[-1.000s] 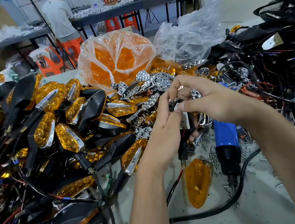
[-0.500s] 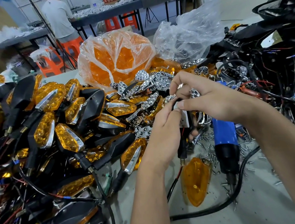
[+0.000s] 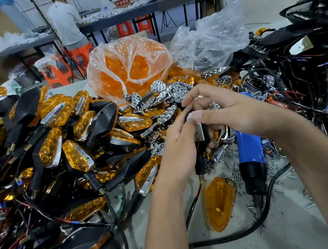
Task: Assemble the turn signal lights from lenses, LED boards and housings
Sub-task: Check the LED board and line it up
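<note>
Two forearms entering from near edge, hands meeting mid-frame above table [image 3: 296, 232]. Near, right of centre: loose amber lens [image 3: 218, 204] lying flat on table, just beside black cable [image 3: 244, 232] running to blue-and-black electric screwdriver [image 3: 251, 163]; scattered screws [image 3: 234, 169] around both. Left hand [image 3: 178, 153] with fingers curled round black housing [image 3: 199, 161], stem and red-black wire hanging below palm. Small white LED board [image 3: 199, 132] at top of housing, pinched between left thumb and right thumb and forefinger. Right hand [image 3: 225, 110] with remaining fingers loosely bent above board; how far board sits inside housing cannot be told. Left, near to middle: large heap of finished turn signals [image 3: 57, 137], amber lenses, chrome trim, black bodies, tangled wires. Right: pile of black housings with wires [image 3: 307, 69]. Middle, beyond hands: chrome reflectors [image 3: 165, 95] strewn. Farther: clear bag of amber lenses [image 3: 129, 66], crumpled clear bag [image 3: 211, 42] to its right. Far: long workbench [image 3: 165, 4], orange stools [image 3: 82, 53], person in pale shirt [image 3: 66, 22] facing away.
</note>
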`<state>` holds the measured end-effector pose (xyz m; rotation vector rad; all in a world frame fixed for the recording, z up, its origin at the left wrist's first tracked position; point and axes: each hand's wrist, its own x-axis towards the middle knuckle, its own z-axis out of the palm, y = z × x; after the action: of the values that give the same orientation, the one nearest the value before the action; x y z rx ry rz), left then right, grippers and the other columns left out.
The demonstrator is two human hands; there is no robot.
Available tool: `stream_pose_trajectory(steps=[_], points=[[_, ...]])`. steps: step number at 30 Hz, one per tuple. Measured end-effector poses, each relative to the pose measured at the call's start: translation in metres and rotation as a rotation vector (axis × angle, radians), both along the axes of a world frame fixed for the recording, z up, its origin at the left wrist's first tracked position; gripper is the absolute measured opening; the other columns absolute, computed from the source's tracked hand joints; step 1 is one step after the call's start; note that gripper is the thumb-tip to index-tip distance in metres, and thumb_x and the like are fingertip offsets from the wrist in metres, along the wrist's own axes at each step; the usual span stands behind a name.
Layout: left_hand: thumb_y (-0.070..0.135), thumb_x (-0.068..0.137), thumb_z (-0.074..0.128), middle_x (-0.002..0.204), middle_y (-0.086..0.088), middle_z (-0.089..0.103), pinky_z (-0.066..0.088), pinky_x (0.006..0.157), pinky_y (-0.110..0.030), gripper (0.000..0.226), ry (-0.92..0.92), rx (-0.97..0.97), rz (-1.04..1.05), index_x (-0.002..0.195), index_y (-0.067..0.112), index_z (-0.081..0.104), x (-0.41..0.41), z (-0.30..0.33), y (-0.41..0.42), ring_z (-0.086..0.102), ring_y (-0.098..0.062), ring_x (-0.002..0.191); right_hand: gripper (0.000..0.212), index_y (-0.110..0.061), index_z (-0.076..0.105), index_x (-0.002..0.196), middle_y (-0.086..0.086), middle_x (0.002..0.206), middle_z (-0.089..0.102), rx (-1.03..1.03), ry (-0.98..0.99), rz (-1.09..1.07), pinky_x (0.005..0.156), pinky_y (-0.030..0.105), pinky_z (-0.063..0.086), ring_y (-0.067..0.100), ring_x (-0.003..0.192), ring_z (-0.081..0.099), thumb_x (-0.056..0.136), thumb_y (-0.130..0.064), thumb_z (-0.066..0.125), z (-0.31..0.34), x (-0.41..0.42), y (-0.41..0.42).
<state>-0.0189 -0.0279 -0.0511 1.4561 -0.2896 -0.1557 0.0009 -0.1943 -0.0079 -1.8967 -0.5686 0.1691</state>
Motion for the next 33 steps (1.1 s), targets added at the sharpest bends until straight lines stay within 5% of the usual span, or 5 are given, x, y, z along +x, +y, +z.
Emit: stream_pose_trajectory(steps=[9,14,21,28,33], points=[[0.007,0.105,0.028,0.081,-0.013,0.065,0.052,0.059,-0.032,0.038,0.173,-0.326,0.161,0.111,0.006,0.065,0.010,0.005,0.011,0.061,-0.025,0.066,0.021,-0.018,0.059,0.104,0.006,0.101,0.061,-0.034,-0.033,-0.275,0.078,0.047,0.050,0.022,0.084,0.061,0.098,0.002,0.059,0.005,0.002,0.003],[0.005,0.105,0.030,0.087,-0.017,0.070,0.058,0.064,-0.034,0.033,0.239,-0.395,0.183,0.110,0.004,0.063,0.010,0.007,0.015,0.066,-0.027,0.070,0.013,-0.034,0.060,0.104,-0.010,0.119,0.051,-0.114,-0.062,-0.373,0.072,0.004,0.038,-0.017,0.080,0.053,0.109,-0.037,0.048,0.003,0.002,0.004],[0.002,0.105,0.029,0.093,-0.019,0.074,0.060,0.085,-0.044,0.032,0.252,-0.299,0.282,0.108,0.003,0.062,0.012,0.004,0.017,0.073,-0.028,0.083,0.032,-0.013,0.055,0.100,-0.003,0.072,0.058,0.075,0.042,-0.196,0.046,0.020,0.043,0.013,0.054,0.049,0.112,-0.040,0.043,0.003,-0.002,0.007],[0.009,0.108,0.032,0.095,0.000,0.078,0.058,0.072,-0.026,0.037,0.086,-0.128,0.262,0.103,0.016,0.068,0.012,0.003,0.018,0.074,-0.008,0.086,0.025,-0.029,0.063,0.084,0.005,0.056,0.029,0.065,-0.053,-0.153,0.038,0.024,0.043,0.012,0.038,0.032,0.091,-0.053,0.063,0.002,-0.002,0.014],[0.011,0.108,0.034,0.100,-0.006,0.075,0.054,0.082,-0.035,0.041,0.137,-0.200,0.214,0.099,0.022,0.072,0.010,0.006,0.017,0.067,-0.015,0.091,0.017,-0.018,0.062,0.105,-0.006,0.054,0.056,0.088,-0.069,-0.043,0.040,0.017,0.037,0.011,0.041,0.051,0.095,-0.027,0.073,0.003,-0.003,0.010]])
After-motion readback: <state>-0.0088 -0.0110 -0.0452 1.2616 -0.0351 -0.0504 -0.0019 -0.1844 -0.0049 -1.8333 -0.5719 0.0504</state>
